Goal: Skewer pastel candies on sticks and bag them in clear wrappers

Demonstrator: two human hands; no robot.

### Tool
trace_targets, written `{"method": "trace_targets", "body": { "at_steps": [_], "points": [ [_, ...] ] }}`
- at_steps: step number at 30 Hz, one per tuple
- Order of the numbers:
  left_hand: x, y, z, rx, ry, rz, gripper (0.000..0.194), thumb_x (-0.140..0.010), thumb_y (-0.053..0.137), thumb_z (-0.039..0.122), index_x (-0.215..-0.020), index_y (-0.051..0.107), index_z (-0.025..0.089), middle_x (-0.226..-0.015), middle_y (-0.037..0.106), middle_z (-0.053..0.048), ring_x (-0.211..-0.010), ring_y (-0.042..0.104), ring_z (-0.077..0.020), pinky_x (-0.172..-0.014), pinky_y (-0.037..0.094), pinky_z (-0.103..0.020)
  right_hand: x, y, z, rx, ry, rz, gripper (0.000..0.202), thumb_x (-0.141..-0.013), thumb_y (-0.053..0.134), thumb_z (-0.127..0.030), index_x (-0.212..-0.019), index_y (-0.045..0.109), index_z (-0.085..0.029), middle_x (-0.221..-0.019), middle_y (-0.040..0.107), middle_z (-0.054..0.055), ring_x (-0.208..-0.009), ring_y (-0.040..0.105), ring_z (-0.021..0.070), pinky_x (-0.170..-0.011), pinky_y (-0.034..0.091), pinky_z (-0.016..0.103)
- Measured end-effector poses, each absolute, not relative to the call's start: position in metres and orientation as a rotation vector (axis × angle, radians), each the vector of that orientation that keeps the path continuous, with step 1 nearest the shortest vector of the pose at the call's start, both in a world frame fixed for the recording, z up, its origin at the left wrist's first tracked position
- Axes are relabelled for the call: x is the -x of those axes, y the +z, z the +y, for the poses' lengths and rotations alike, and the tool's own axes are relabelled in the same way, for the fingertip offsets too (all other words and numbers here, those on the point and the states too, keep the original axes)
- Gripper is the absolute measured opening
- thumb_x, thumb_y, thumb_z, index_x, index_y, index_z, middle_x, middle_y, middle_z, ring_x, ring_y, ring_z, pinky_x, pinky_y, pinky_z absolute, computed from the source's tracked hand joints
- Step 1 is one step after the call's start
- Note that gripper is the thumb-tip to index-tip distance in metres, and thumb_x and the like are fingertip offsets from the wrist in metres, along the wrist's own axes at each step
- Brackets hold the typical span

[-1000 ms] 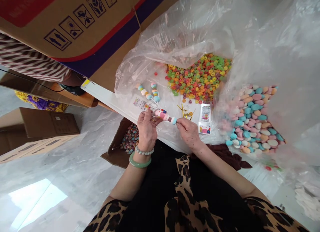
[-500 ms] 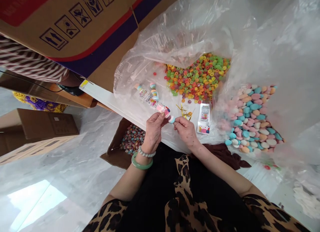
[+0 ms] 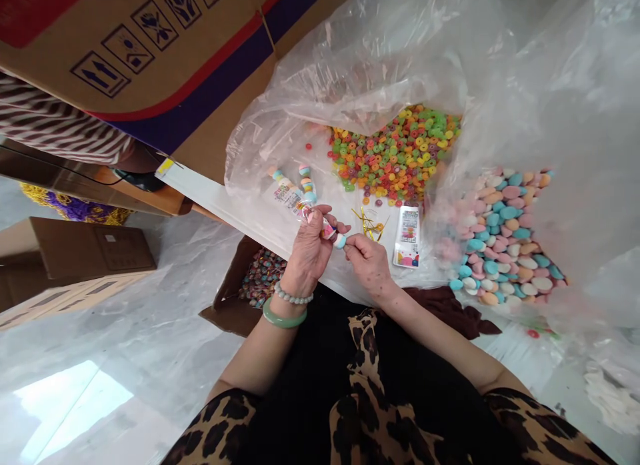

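Note:
My left hand (image 3: 309, 251) grips a candy skewer (image 3: 334, 237) of pastel discs inside a clear printed sleeve, the sleeve end sticking out toward the upper left. My right hand (image 3: 367, 263) pinches the same skewer at its blue end disc. Both hands are held over the near edge of a white surface. Two finished candy skewers (image 3: 306, 180) lie just beyond my left hand. A small bunch of gold twist ties (image 3: 369, 223) lies right of the skewer, beside a stack of printed sleeves (image 3: 408, 237).
An open plastic bag holds a heap of coloured ring candies (image 3: 395, 155). A second bag at right holds pastel disc candies (image 3: 505, 231). A cardboard box of wrapped skewers (image 3: 260, 277) sits below my left hand. A large carton (image 3: 165, 51) leans at upper left.
The skewer has slid further into the sleeve and turned from lying level to pointing upper left. My left hand has closed around it and both hands have drawn closer together.

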State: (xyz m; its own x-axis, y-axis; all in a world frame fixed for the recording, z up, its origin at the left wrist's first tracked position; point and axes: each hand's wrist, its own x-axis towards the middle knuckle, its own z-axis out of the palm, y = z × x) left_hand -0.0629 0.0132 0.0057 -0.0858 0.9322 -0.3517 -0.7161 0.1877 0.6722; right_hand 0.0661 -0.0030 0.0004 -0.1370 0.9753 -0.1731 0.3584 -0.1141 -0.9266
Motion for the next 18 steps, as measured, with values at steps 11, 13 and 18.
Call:
{"method": "trace_targets", "body": {
  "at_steps": [11, 13, 18],
  "points": [
    [0.073, -0.006, 0.008, -0.236, 1.341, 0.956, 0.039, -0.076, 0.075, 0.049, -0.098, 0.067, 0.017, -0.089, 0.071, -0.007, -0.087, 0.070, -0.0226, -0.087, 0.053, -0.039, -0.078, -0.010, -0.003, 1.575, 1.004, -1.658, 0.016, -0.087, 0.049, -0.031, -0.076, 0.058, -0.024, -0.070, 0.060, 0.000, -0.068, 0.056, 0.0169, -0.067, 0.043, 0.029],
    [0.074, -0.008, 0.007, -0.276, 1.390, 1.048, 0.037, -0.075, 0.076, 0.047, -0.093, 0.069, 0.016, -0.088, 0.072, -0.007, -0.083, 0.071, -0.0211, -0.083, 0.055, -0.037, -0.082, -0.014, -0.004, 1.526, 0.836, -1.813, 0.019, -0.091, 0.044, -0.029, -0.081, 0.059, -0.023, -0.077, 0.063, 0.003, -0.074, 0.059, 0.0184, -0.071, 0.043, 0.030],
    [0.078, -0.011, 0.003, -0.285, 1.396, 1.242, 0.035, -0.073, 0.077, 0.047, -0.080, 0.070, 0.013, -0.077, 0.070, -0.005, -0.070, 0.068, -0.0159, -0.073, 0.055, -0.030, -0.087, -0.024, -0.003, 1.429, 0.615, -2.061, 0.022, -0.095, 0.039, -0.022, -0.089, 0.060, -0.022, -0.084, 0.065, 0.006, -0.081, 0.061, 0.0192, -0.072, 0.044, 0.029]
  ]
}}
